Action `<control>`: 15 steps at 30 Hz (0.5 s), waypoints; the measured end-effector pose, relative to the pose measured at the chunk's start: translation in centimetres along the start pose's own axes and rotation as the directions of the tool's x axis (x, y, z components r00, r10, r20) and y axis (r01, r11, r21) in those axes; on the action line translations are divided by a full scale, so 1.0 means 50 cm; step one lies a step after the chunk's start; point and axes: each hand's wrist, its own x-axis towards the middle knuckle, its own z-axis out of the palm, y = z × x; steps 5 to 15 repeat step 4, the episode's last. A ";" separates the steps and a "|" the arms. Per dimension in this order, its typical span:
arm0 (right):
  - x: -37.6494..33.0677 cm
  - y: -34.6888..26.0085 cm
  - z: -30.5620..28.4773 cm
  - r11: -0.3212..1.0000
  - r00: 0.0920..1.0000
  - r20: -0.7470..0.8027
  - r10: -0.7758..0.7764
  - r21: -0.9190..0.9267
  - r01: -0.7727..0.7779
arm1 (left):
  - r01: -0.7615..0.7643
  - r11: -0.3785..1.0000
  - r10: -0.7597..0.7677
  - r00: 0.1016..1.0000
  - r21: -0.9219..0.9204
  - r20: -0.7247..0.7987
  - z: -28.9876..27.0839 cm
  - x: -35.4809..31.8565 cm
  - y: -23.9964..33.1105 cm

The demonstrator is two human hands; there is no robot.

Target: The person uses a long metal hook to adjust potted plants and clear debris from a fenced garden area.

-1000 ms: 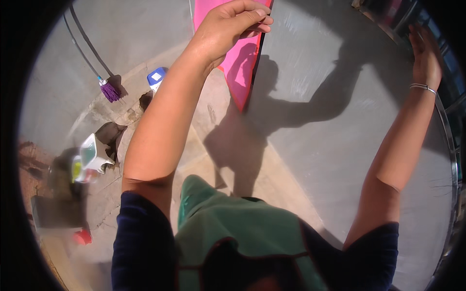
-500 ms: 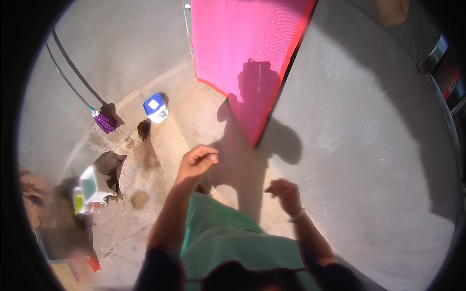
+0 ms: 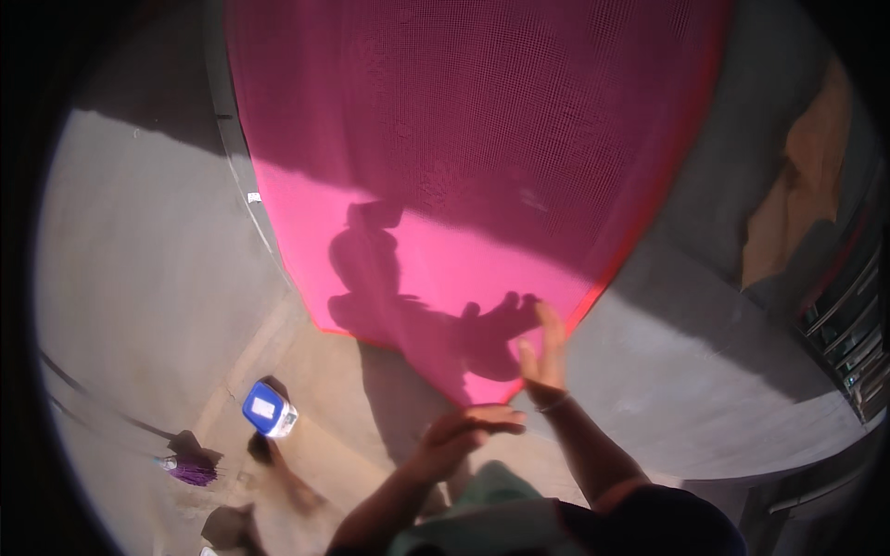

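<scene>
A large pink mesh cloth [image 3: 445, 264] with a red border hangs before me, its lower end narrowing to a point. My right hand [image 3: 547, 357] is raised in front of its lower right edge, fingers apart and nothing visible in them. Whether it touches the cloth I cannot tell. Just below the lower tip, my left hand [image 3: 464, 434] stretches its fingers to the right, with no object in view there. Shadows of a head and a spread hand fall across the cloth.
A white bucket with a blue lid [image 3: 269, 410] stands on the floor at left. Beyond it, a purple mop [image 3: 192, 468] leans by the grey wall [image 3: 139, 241]. A brown sheet [image 3: 802, 176] hangs at far right, above metal bars [image 3: 862, 357].
My view has tilted up and shifted, so the pink cloth fills much more of it. My right hand has risen and its fingers have spread. My left hand's fingers have straightened.
</scene>
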 end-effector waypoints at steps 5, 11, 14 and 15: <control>0.079 0.039 0.039 0.938 0.931 -0.154 0.330 0.164 -0.306 | 0.276 0.948 -0.254 0.956 0.158 -0.144 -0.049 0.170 0.078; 0.079 0.039 0.039 0.938 0.931 -0.154 0.330 0.164 -0.306 | 0.276 0.948 -0.254 0.956 0.158 -0.144 -0.049 0.170 0.078; 0.079 0.039 0.039 0.938 0.931 -0.154 0.330 0.164 -0.306 | 0.276 0.948 -0.254 0.956 0.158 -0.144 -0.049 0.170 0.078; 0.079 0.039 0.039 0.938 0.931 -0.154 0.330 0.164 -0.306 | 0.276 0.948 -0.254 0.956 0.158 -0.144 -0.049 0.170 0.078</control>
